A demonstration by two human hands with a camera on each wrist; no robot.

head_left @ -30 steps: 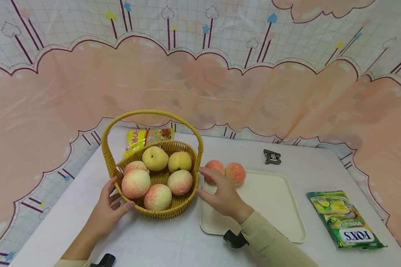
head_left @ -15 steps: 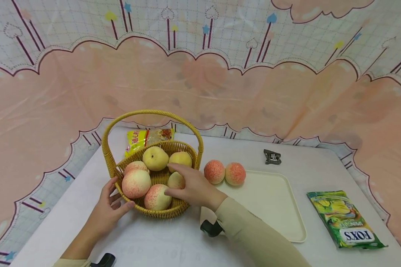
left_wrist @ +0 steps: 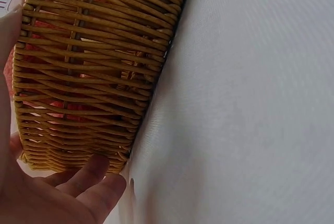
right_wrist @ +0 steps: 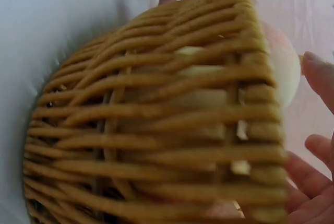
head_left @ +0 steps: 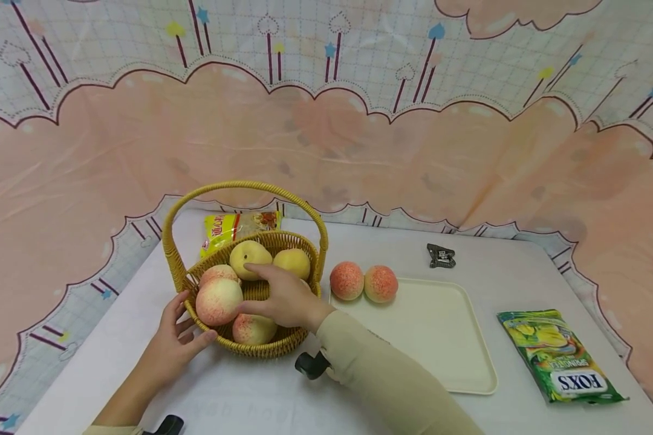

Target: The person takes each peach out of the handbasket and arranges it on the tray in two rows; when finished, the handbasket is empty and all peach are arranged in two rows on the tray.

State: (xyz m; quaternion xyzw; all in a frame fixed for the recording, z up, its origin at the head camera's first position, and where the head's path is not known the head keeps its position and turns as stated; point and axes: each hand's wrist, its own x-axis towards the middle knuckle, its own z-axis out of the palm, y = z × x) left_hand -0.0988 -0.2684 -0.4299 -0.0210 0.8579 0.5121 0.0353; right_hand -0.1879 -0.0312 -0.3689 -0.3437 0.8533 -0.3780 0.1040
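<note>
The near left rim of the basket (head_left: pixel 250 350) is being gripped by the left hand (head_left: pixel 176 338), its thumb being laid along the rim and its fingers being set against the woven outside, presumably so that the basket is being kept from sliding on the white surface (head_left: pixel 239 396). The right hand (head_left: pixel 288 296) is being held apart from the left, over the basket's inside, thumb and fingers being spread with nothing seen between them; whether a peach is being touched is not being shown. Between the two hands, a large pale peach (head_left: pixel 217 302) and a front peach (head_left: pixel 254 329) are being contained by the wicker wall, likely so that they are being stopped from rolling. Just beyond the right fingers, two yellow peaches (head_left: pixel 250 258) are being held likewise. To the right of the right hand, two redder peaches (head_left: pixel 381 284) are being lodged by the far left corner of the tray (head_left: pixel 441 338); farther right, a green bag (head_left: pixel 563 356) is being laid flat. Beyond both hands, a small black packet (head_left: pixel 441 256) and a yellow bag (head_left: pixel 217 232) are being left. Compared with a second ago, when the right hand was being kept outside the right rim, it is now being placed well inward, while the left grip is being maintained.
</note>
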